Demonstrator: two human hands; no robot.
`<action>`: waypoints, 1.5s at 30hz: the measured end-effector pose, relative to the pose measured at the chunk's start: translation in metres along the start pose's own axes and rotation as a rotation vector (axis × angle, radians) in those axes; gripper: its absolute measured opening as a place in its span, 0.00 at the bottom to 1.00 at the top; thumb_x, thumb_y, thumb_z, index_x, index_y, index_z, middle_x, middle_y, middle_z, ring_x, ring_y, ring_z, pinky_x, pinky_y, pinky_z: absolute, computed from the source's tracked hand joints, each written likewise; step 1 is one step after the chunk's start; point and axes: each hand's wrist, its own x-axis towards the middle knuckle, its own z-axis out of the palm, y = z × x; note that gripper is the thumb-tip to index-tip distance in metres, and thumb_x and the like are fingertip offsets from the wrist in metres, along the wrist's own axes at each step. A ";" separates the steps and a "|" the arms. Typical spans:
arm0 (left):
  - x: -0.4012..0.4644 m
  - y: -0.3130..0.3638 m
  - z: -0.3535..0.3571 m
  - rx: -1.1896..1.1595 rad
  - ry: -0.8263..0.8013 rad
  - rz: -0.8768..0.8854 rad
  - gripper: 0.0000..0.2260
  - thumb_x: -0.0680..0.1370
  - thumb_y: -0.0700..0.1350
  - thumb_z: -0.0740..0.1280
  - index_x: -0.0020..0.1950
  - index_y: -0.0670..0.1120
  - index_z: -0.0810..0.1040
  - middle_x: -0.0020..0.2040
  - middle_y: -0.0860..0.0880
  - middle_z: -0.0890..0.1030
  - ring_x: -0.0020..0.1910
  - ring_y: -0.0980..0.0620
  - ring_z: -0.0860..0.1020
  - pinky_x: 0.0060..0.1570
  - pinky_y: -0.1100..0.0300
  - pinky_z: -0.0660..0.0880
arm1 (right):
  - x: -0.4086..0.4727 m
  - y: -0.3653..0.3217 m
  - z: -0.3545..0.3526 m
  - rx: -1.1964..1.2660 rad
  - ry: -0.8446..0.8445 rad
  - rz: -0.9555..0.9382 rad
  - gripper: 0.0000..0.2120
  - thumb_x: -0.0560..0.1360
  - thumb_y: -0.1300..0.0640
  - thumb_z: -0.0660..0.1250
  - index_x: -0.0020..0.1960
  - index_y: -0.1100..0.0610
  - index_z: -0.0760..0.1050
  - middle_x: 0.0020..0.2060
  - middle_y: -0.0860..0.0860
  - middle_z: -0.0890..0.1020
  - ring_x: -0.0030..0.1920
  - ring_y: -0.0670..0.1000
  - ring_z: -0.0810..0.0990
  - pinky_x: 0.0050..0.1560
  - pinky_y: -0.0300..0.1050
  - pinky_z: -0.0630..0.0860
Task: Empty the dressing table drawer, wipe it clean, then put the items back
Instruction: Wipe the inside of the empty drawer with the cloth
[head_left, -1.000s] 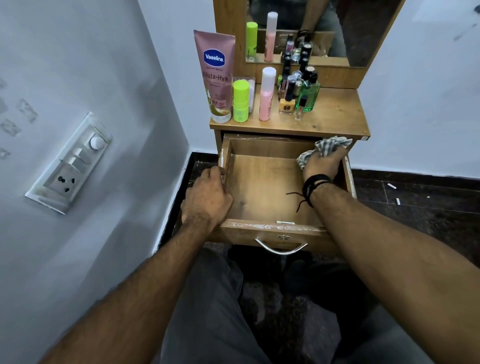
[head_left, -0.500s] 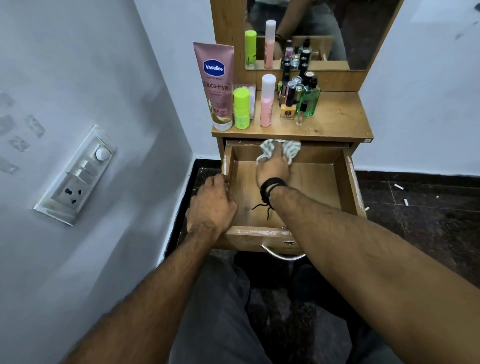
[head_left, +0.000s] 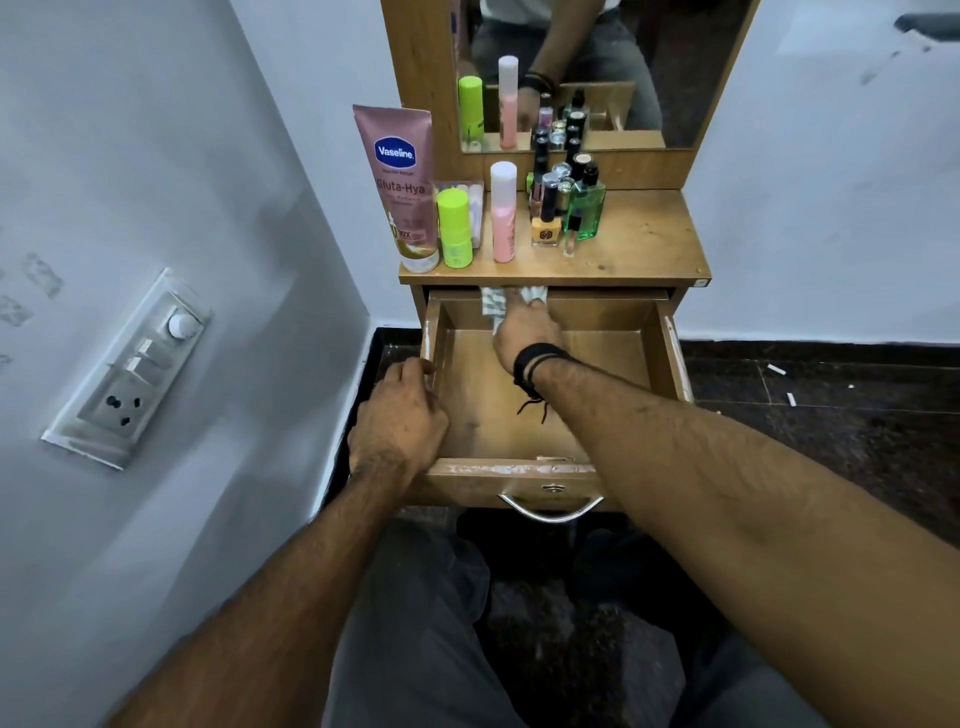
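The wooden drawer of the dressing table is pulled out and holds no items. My right hand presses a striped cloth against the drawer's back wall, left of centre; the cloth is mostly hidden under my fingers and the tabletop edge. My left hand grips the drawer's left side wall near the front corner. On the tabletop stand the pink Vaseline tube, a green bottle, a pink-and-white bottle and a cluster of small bottles.
A mirror rises behind the tabletop. A wall with a switch-and-socket panel is close on the left. The floor is dark stone with small white scraps on the right. My knees are below the drawer's metal handle.
My right hand has swept the cloth from the drawer's back right corner leftward along the back wall. My left hand has stayed on the left side wall.
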 end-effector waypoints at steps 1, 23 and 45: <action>0.000 0.000 0.000 0.002 -0.001 0.001 0.15 0.81 0.48 0.60 0.67 0.50 0.70 0.64 0.48 0.75 0.56 0.46 0.77 0.57 0.42 0.78 | 0.000 0.010 -0.004 0.003 0.040 0.033 0.24 0.80 0.61 0.57 0.75 0.52 0.64 0.67 0.60 0.71 0.62 0.64 0.76 0.60 0.50 0.74; -0.002 0.000 -0.003 -0.103 0.051 -0.048 0.12 0.80 0.46 0.60 0.64 0.49 0.69 0.60 0.47 0.79 0.49 0.47 0.74 0.46 0.50 0.71 | -0.007 -0.048 0.033 0.253 -0.048 -0.111 0.23 0.82 0.56 0.59 0.77 0.54 0.65 0.74 0.60 0.64 0.71 0.61 0.69 0.70 0.47 0.66; 0.007 -0.014 0.008 -0.451 0.322 -0.080 0.32 0.80 0.66 0.44 0.70 0.46 0.69 0.71 0.45 0.69 0.69 0.46 0.67 0.68 0.49 0.66 | -0.069 -0.024 0.006 -0.169 -0.532 -0.668 0.11 0.77 0.58 0.66 0.58 0.58 0.79 0.55 0.54 0.78 0.54 0.55 0.77 0.55 0.50 0.75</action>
